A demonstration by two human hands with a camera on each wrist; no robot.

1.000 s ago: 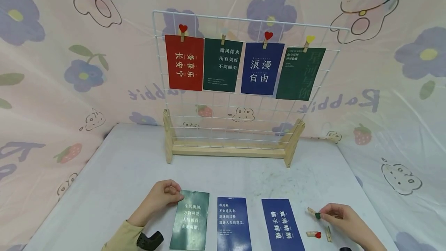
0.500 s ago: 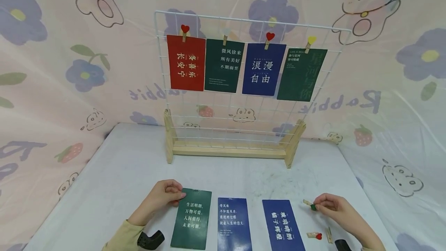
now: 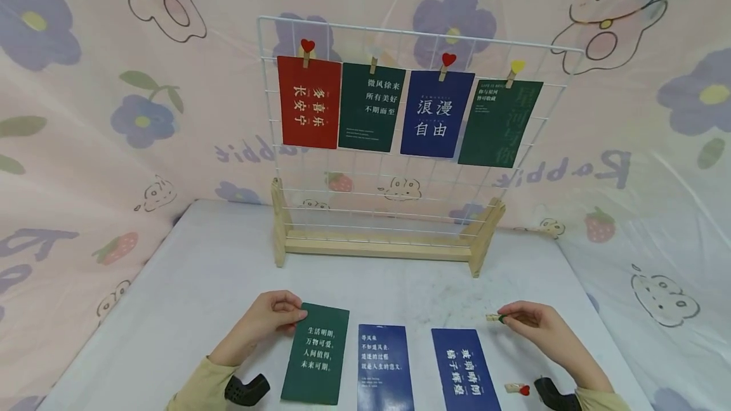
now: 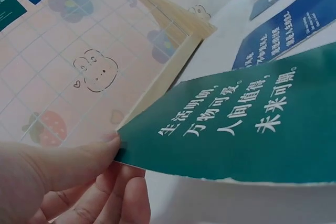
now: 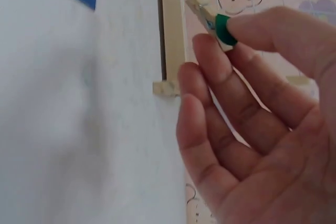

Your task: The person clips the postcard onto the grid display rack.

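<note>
My left hand [image 3: 267, 323] pinches the upper left corner of a green card [image 3: 315, 355] with white lettering, thumb on the front and fingers behind. In the left wrist view the card [image 4: 236, 129] tilts up, its near edge raised over the white table. Between thumb and fingertips, my right hand [image 3: 537, 330] holds a small wooden clothespin [image 3: 492, 318] above the table's right side. A green ornament [image 5: 226, 30] on its end shows under the thumb in the right wrist view, and the clothespin's other end points away from the hand.
Two blue cards [image 3: 385, 366] [image 3: 465, 370] lie right of the green one. A red-heart clothespin [image 3: 517, 389] lies near the right wrist. Behind stands a white wire grid rack [image 3: 377, 198] on a wooden base [image 3: 377, 247], with several cards clipped along its top.
My left hand has raised the green card's top edge slightly. My right hand has lifted the green clothespin up and left, away from the other clothespins.
</note>
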